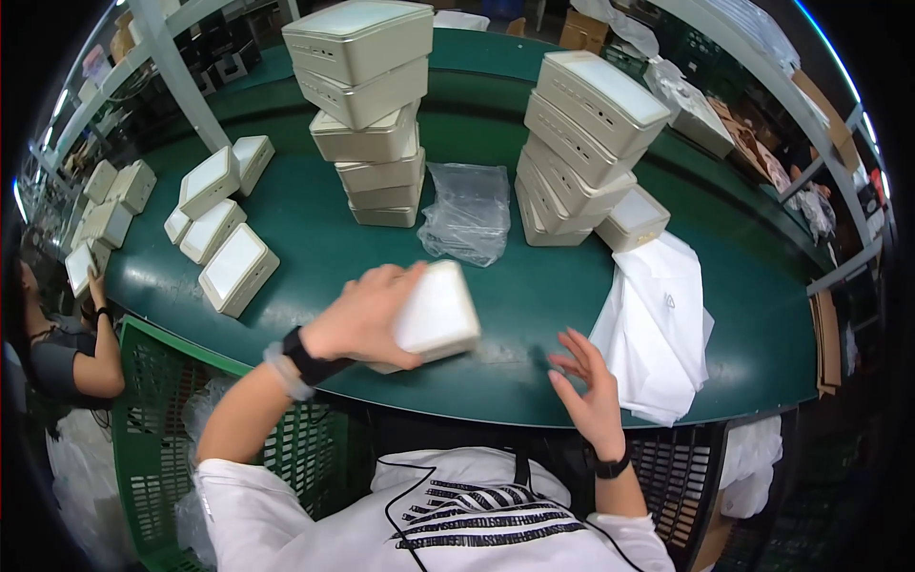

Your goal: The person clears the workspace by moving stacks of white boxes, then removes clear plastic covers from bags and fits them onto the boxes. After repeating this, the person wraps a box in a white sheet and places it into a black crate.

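My left hand (pixel 367 315) is closed round a cream box-shaped device (pixel 440 310) with a white top, just over the green table near its front edge. My right hand (pixel 586 386) is apart from it, fingers spread and holding nothing, beside a pile of white bags (pixel 658 324). Beyond the held device lies a stack of clear plastic bags (pixel 465 214). Behind it to the left rises a tall stack of similar devices (pixel 367 138), and another stack (pixel 581 153) stands to the right. Whether the held device touches the table I cannot tell.
Several loose devices (pixel 238 272) lie on the left of the table (pixel 315 253). At far left a person (pixel 81 353) handles a device by another group of them. Green crate (pixel 143 419) and dark crate (pixel 677 477) stand below the front edge. A metal post (pixel 181 76) rises behind.
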Demonstrator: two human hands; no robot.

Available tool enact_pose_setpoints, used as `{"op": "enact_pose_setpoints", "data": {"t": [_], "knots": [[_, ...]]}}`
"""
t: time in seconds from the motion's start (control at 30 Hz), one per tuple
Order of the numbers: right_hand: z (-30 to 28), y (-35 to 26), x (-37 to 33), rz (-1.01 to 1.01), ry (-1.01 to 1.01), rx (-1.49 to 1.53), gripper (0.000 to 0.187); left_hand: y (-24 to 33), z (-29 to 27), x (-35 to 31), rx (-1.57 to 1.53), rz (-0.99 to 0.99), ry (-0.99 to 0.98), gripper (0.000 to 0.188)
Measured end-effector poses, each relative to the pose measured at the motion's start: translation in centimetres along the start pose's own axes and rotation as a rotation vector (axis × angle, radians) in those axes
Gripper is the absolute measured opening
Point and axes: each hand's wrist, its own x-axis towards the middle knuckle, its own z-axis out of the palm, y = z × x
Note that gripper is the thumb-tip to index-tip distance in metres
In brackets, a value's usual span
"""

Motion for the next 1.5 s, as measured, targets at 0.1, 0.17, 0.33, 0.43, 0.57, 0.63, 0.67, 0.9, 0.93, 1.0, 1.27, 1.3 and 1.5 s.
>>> {"op": "enact_pose_setpoints", "data": {"t": [0.1, 0.17, 0.33, 0.43, 0.57, 0.63, 0.67, 0.9, 0.93, 1.0, 1.27, 1.3, 1.5], "knots": [[-1.4, 0.2, -2.3, -0.034, 0.075, -0.129, 0.049, -3.2, -3.3, -3.1, -0.208, -0.436, -0.108, 0.099], [-1.7, 0.1, -3.4, 0.029, 0.179, -0.176, 0.036, -4.4, -6.0, -4.5, -0.212, -0.625, -0.137, 0.095], [0.3, -0.4, -4.2, 0.046, 0.251, -0.079, 0.028, -10.6, -8.9, -2.3, -0.124, -1.025, 0.223, 0.082], [2.5, -1.3, -4.0, -0.053, 0.140, -0.109, 0.023, -17.4, -7.4, 1.7, 0.078, -1.152, 0.354, 0.091], [4.3, -2.5, -4.6, -0.075, 0.054, -0.152, 0.019, -17.2, -5.8, 8.2, 0.027, -1.320, 0.407, 0.098], [4.9, -2.3, -5.1, -0.071, 0.052, -0.156, 0.018, -18.6, -4.5, 9.9, 0.021, -1.350, 0.434, 0.101], [5.1, -2.1, -5.3, -0.055, 0.059, -0.167, 0.018, -19.0, -4.0, 10.3, 0.020, -1.364, 0.445, 0.102], [5.0, -1.3, -4.7, 0.018, 0.097, -0.176, 0.018, -19.3, -7.5, 1.4, 0.047, -1.015, 0.106, 0.119], [5.0, -1.1, -4.4, 0.017, 0.098, -0.180, 0.018, -20.2, -8.9, -1.4, 0.050, -0.995, 0.005, 0.127], [5.4, -1.1, -3.8, 0.018, 0.097, -0.174, 0.018, -21.9, -9.8, -7.2, 0.205, -0.800, -0.072, 0.114], [4.9, -1.9, -1.9, -0.194, -0.092, -0.275, 0.017, -16.1, -7.7, -8.9, 0.264, -0.628, -0.086, 0.109], [4.7, -1.9, -1.6, -0.186, -0.055, -0.284, 0.017, -14.1, -7.4, -7.6, 0.235, -0.495, -0.071, 0.105], [4.8, -3.2, -1.8, -0.223, 0.073, -0.253, 0.016, 0.9, 0.4, 7.8, -0.051, 0.201, 0.038, 0.088]]}}
